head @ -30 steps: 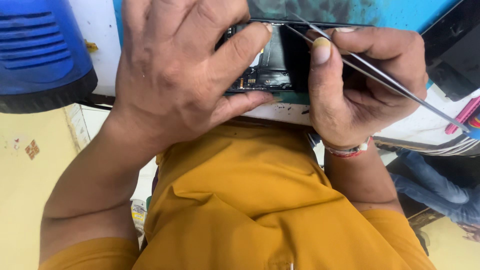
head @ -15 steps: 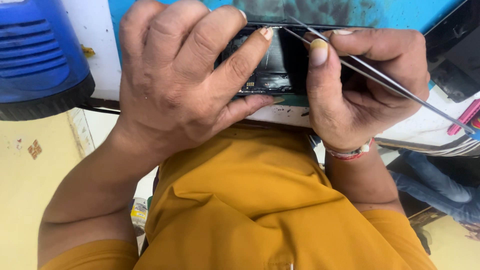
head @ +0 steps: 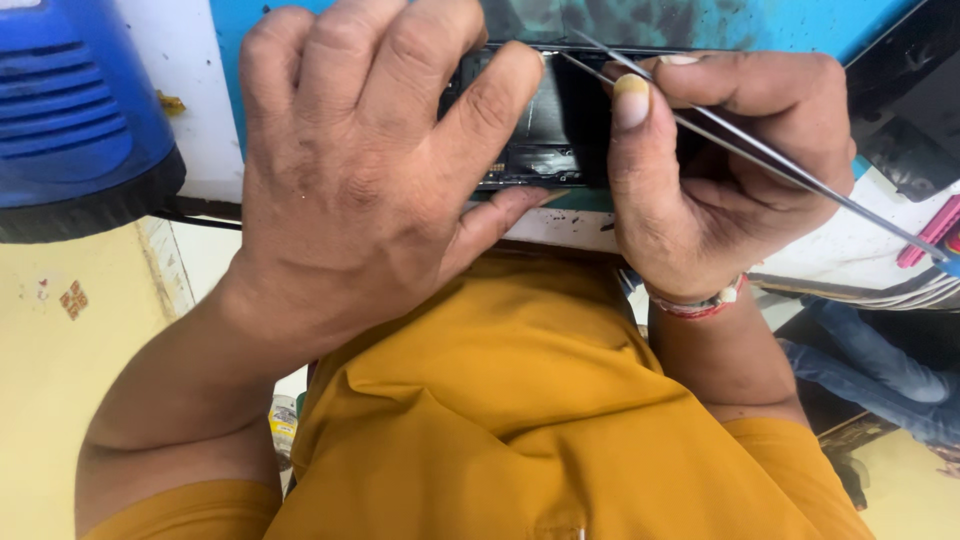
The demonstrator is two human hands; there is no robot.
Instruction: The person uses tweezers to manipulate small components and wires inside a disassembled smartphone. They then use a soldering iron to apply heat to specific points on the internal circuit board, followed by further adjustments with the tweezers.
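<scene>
An opened black phone [head: 545, 125] with its inner parts showing lies on a blue mat [head: 700, 25] at the near edge of the workbench. My left hand [head: 365, 185] covers the phone's left end, index finger on top and thumb under its near edge. My right hand [head: 725, 170] grips the phone's right end and also holds thin metal tweezers [head: 760, 150], whose tips point left over the phone's top edge. Most of the phone is hidden under my fingers.
A blue ribbed device [head: 75, 110] with a black base stands at the left on the white bench. A dark tray [head: 905, 110] and a pink tool [head: 930, 232] lie at the right. My orange shirt [head: 520, 410] fills the lower view, above a yellow floor [head: 50, 360].
My left hand has slid up and over the phone's left end, its index finger now stretched further across the top. The right hand and tweezers have barely moved.
</scene>
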